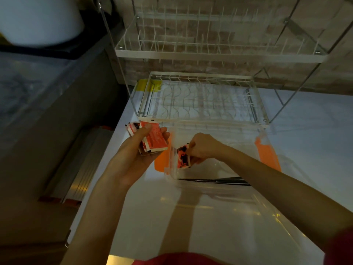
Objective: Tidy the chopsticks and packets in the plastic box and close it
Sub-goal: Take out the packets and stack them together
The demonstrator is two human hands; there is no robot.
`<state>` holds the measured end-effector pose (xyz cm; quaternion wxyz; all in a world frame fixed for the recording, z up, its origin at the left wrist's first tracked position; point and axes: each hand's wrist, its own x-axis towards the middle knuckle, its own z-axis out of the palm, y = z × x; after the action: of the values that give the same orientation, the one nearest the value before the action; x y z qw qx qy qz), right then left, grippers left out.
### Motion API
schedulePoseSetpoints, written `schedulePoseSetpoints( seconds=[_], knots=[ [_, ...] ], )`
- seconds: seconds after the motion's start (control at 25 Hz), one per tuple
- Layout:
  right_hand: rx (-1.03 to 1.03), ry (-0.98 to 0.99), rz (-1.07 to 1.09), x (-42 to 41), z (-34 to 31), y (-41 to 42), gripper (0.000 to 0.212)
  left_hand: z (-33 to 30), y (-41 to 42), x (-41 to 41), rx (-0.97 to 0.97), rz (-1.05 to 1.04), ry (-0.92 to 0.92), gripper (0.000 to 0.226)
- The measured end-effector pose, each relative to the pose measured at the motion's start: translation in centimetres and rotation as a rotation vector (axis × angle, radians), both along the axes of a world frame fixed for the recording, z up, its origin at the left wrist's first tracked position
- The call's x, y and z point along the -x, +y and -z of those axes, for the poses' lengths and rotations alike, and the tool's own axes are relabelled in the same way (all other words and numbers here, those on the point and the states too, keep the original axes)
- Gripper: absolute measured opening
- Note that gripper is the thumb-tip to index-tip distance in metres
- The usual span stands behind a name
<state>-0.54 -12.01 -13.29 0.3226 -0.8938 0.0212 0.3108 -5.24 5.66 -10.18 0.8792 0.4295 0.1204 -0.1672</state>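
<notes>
Chopsticks (215, 181) lie w/ tips left; both hands' fingers (147, 129) grip packets (155, 139).

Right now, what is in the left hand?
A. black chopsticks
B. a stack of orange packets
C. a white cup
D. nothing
B: the left hand holds a stack of orange packets, while the black chopsticks lie in the clear plastic box and the right hand pinches a single packet.
</notes>
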Motion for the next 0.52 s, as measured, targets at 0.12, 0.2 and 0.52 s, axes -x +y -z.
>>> schedulePoseSetpoints(
  seconds=[0.12,0.2,0.52],
  knots=[
    [-0.083,-0.111,-0.017,0.7,-2.6,-1.7,0.024,-0.3,-0.6,-0.1,0.028,0.006,0.010,0.030],
    [-0.167,-0.222,0.038,1.4,-4.6,-2.9,0.026,-0.5,-1.1,-0.3,0.000,0.011,0.008,0.019],
    [-0.547,-0.269,0.118,3.8,-7.7,-3.3,0.020,-0.9,-4.4,0.0,-0.026,0.235,-0.100,0.030]
  ],
)
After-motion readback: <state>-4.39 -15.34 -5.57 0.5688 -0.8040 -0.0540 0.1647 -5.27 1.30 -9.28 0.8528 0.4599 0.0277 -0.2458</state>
